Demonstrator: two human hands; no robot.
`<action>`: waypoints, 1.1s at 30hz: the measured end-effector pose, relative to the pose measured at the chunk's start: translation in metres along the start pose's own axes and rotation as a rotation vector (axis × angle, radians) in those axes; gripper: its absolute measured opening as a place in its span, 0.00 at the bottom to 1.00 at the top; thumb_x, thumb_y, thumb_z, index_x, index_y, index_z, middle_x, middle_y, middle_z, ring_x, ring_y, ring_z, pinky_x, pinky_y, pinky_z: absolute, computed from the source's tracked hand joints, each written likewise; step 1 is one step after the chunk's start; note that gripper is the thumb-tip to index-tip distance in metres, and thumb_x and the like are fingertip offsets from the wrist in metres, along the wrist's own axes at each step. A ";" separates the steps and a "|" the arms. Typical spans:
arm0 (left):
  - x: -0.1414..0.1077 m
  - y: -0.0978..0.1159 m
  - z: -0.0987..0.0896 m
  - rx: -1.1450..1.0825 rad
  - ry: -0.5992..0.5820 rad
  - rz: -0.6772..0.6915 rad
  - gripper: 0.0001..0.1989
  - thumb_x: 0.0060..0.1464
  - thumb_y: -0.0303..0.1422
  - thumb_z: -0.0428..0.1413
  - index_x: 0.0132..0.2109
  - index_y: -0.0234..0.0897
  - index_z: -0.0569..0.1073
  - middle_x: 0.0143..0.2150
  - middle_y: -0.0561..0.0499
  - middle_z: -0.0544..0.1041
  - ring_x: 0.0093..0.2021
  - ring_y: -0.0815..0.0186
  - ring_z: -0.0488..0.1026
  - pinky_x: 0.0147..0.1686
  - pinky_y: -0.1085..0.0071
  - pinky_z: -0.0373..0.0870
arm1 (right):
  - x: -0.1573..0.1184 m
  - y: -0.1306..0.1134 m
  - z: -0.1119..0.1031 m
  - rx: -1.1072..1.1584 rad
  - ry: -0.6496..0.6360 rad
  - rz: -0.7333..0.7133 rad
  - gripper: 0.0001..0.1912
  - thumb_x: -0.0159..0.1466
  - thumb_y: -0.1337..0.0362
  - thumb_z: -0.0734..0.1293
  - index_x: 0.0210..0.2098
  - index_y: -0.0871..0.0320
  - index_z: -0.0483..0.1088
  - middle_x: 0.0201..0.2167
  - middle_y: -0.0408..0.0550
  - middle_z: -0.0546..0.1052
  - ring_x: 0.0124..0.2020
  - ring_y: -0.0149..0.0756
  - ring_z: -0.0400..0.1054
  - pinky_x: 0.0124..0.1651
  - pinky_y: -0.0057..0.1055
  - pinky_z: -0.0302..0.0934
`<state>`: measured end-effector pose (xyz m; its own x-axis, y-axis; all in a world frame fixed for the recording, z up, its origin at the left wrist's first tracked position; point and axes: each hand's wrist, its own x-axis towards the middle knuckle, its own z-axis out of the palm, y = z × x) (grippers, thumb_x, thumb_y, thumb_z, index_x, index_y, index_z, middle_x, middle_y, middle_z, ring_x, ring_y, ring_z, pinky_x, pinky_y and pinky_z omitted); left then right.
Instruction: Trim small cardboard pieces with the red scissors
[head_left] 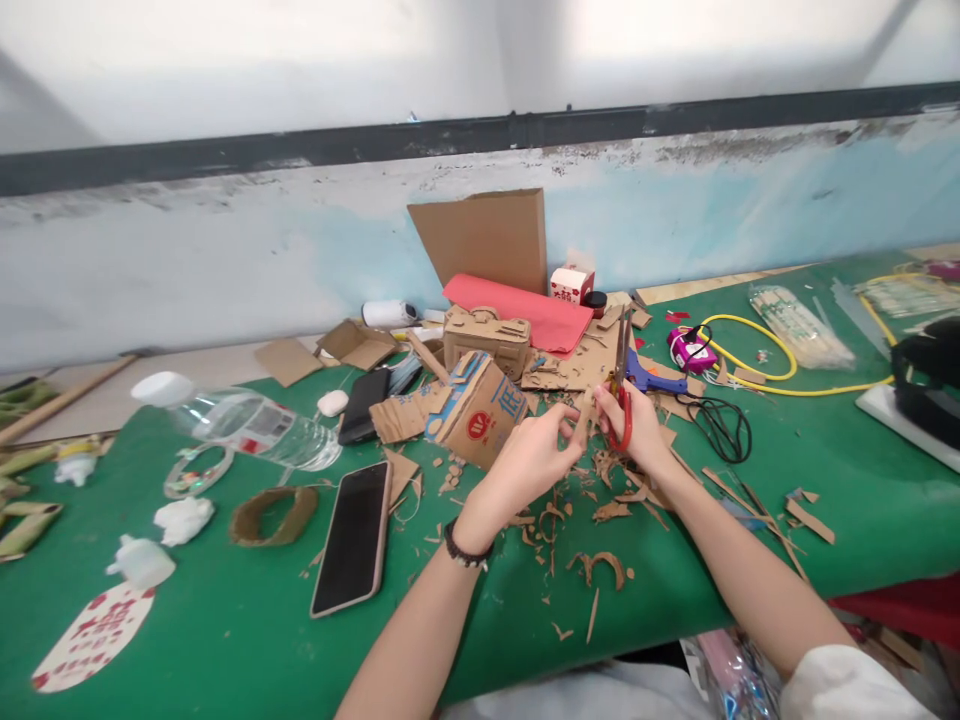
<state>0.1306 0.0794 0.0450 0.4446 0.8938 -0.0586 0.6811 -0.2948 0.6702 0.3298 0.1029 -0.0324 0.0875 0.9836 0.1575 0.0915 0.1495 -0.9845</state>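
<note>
My left hand is closed on a small strip of cardboard, held up over the table. Red-handled scissors are gripped in my right hand, their blades pointing up and away from me. Both hands are close together, and the strip lies just left of the scissors; whether the blades touch it I cannot tell. Below them, cardboard scraps litter the green tabletop. Left of my hands stands a printed cardboard piece, with a cardboard camera-shaped model behind it.
A blue glue gun with a black cord lies just beyond my right hand. Toward the left are a phone, a plastic bottle on its side and a tape-like ring. A yellow cable runs along the right.
</note>
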 end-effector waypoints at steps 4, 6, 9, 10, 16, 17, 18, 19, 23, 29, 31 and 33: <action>0.015 -0.007 0.003 -0.163 -0.048 0.082 0.16 0.63 0.36 0.59 0.57 0.43 0.74 0.43 0.51 0.85 0.32 0.63 0.80 0.33 0.71 0.68 | 0.002 -0.002 -0.001 0.048 0.041 -0.003 0.22 0.65 0.42 0.74 0.43 0.53 0.72 0.22 0.39 0.73 0.22 0.33 0.66 0.24 0.29 0.63; 0.025 -0.012 0.008 -0.296 -0.070 0.101 0.17 0.63 0.36 0.59 0.58 0.40 0.72 0.41 0.50 0.84 0.32 0.64 0.79 0.33 0.72 0.69 | 0.003 -0.003 0.000 0.069 0.070 -0.046 0.23 0.63 0.43 0.76 0.45 0.53 0.71 0.28 0.41 0.75 0.26 0.34 0.70 0.29 0.31 0.68; 0.039 -0.020 0.015 -0.568 -0.122 0.109 0.15 0.67 0.39 0.57 0.54 0.36 0.68 0.37 0.50 0.83 0.33 0.67 0.78 0.34 0.73 0.70 | 0.003 -0.006 0.003 0.082 0.070 -0.102 0.25 0.61 0.45 0.78 0.47 0.52 0.70 0.36 0.43 0.77 0.33 0.36 0.73 0.36 0.33 0.72; 0.042 -0.023 0.016 -0.634 -0.137 0.102 0.14 0.67 0.40 0.57 0.53 0.36 0.67 0.36 0.49 0.83 0.32 0.67 0.77 0.32 0.74 0.70 | 0.003 -0.006 0.004 0.087 0.054 -0.106 0.25 0.61 0.45 0.78 0.47 0.52 0.70 0.36 0.44 0.77 0.34 0.36 0.73 0.37 0.34 0.72; 0.052 -0.030 0.013 -0.831 -0.180 0.028 0.10 0.67 0.35 0.57 0.46 0.39 0.61 0.41 0.47 0.83 0.29 0.69 0.78 0.28 0.74 0.72 | 0.002 -0.002 0.001 0.005 0.117 -0.107 0.21 0.65 0.48 0.76 0.47 0.53 0.70 0.38 0.44 0.75 0.35 0.35 0.71 0.39 0.33 0.70; 0.052 -0.030 0.010 -0.862 -0.184 0.019 0.10 0.67 0.34 0.56 0.46 0.39 0.61 0.42 0.45 0.83 0.31 0.68 0.80 0.29 0.73 0.73 | 0.003 -0.001 -0.001 -0.009 0.139 -0.100 0.20 0.65 0.48 0.76 0.47 0.53 0.71 0.38 0.44 0.75 0.34 0.34 0.70 0.38 0.32 0.69; 0.052 -0.029 0.007 -0.891 -0.183 0.021 0.10 0.67 0.33 0.56 0.47 0.39 0.60 0.43 0.45 0.84 0.32 0.67 0.81 0.30 0.73 0.73 | 0.004 0.000 -0.003 -0.015 0.150 -0.084 0.20 0.65 0.48 0.76 0.46 0.53 0.70 0.36 0.43 0.74 0.32 0.33 0.68 0.36 0.32 0.67; 0.052 -0.028 0.003 -0.916 -0.171 0.035 0.09 0.68 0.33 0.56 0.47 0.39 0.61 0.44 0.44 0.84 0.33 0.67 0.81 0.32 0.72 0.74 | 0.005 0.000 -0.005 -0.011 0.147 -0.064 0.20 0.65 0.46 0.76 0.45 0.53 0.70 0.34 0.42 0.73 0.29 0.33 0.67 0.33 0.31 0.65; 0.052 -0.021 -0.009 -0.966 -0.022 0.144 0.10 0.69 0.37 0.56 0.50 0.37 0.65 0.38 0.50 0.81 0.34 0.68 0.80 0.38 0.72 0.75 | 0.002 0.004 -0.004 0.055 -0.025 -0.020 0.25 0.64 0.40 0.75 0.46 0.52 0.71 0.31 0.42 0.72 0.28 0.35 0.66 0.31 0.32 0.64; 0.048 -0.008 -0.006 -1.054 0.036 0.193 0.12 0.69 0.42 0.55 0.48 0.40 0.64 0.31 0.58 0.71 0.23 0.72 0.68 0.27 0.73 0.69 | -0.017 0.006 0.010 0.051 -0.267 -0.062 0.27 0.66 0.36 0.71 0.54 0.48 0.72 0.40 0.50 0.75 0.40 0.45 0.71 0.44 0.42 0.72; 0.045 -0.004 -0.003 -1.013 0.045 0.208 0.10 0.70 0.41 0.54 0.49 0.41 0.64 0.30 0.58 0.70 0.22 0.72 0.65 0.26 0.74 0.67 | -0.021 0.004 0.012 0.027 -0.302 -0.071 0.27 0.67 0.38 0.71 0.56 0.48 0.72 0.40 0.50 0.76 0.37 0.45 0.70 0.42 0.42 0.71; 0.043 -0.003 -0.001 -0.902 0.071 0.201 0.08 0.71 0.40 0.52 0.49 0.41 0.66 0.30 0.58 0.70 0.24 0.71 0.67 0.28 0.74 0.67 | -0.023 0.003 0.013 0.014 -0.309 -0.087 0.27 0.68 0.39 0.70 0.57 0.48 0.72 0.38 0.50 0.75 0.34 0.43 0.67 0.39 0.42 0.70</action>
<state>0.1473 0.1190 0.0411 0.4483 0.8818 0.1468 -0.1290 -0.0987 0.9867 0.3156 0.0822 -0.0396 -0.2260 0.9507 0.2126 0.0715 0.2338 -0.9696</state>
